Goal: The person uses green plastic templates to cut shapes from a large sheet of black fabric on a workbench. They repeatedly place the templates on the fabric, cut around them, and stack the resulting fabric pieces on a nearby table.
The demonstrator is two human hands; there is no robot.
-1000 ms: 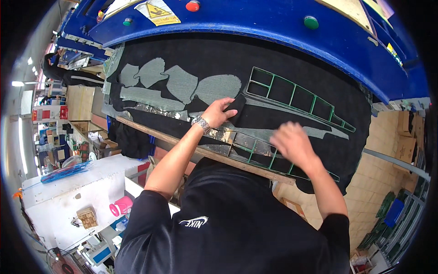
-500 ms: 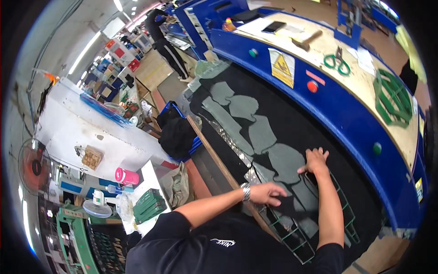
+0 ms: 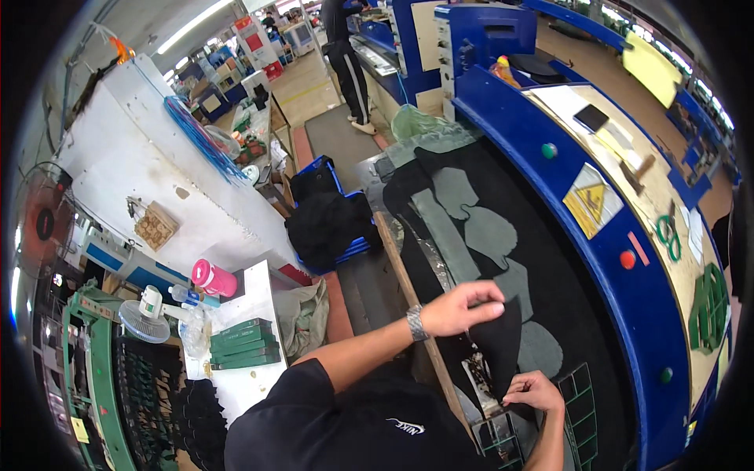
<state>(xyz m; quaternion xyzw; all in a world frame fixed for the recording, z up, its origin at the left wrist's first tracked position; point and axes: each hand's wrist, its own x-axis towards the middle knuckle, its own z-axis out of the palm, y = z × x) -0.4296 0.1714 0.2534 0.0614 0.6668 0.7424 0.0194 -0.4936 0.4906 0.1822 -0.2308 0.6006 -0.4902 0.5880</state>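
Lifted off the black cutting bed (image 3: pixel 565 259) since half a second ago, a black cut piece (image 3: pixel 499 345) is now pinched by left hand (image 3: pixel 463 308) and right hand (image 3: pixel 534 390) above the near edge, so removal appears under way.

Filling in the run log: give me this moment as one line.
left hand: pinches top of black cut fabric piece | right hand: grips its lower edge | below: black mat

Bright overhead strip lighting, sharp centre, fisheye-bent edges (dark vignette corners).
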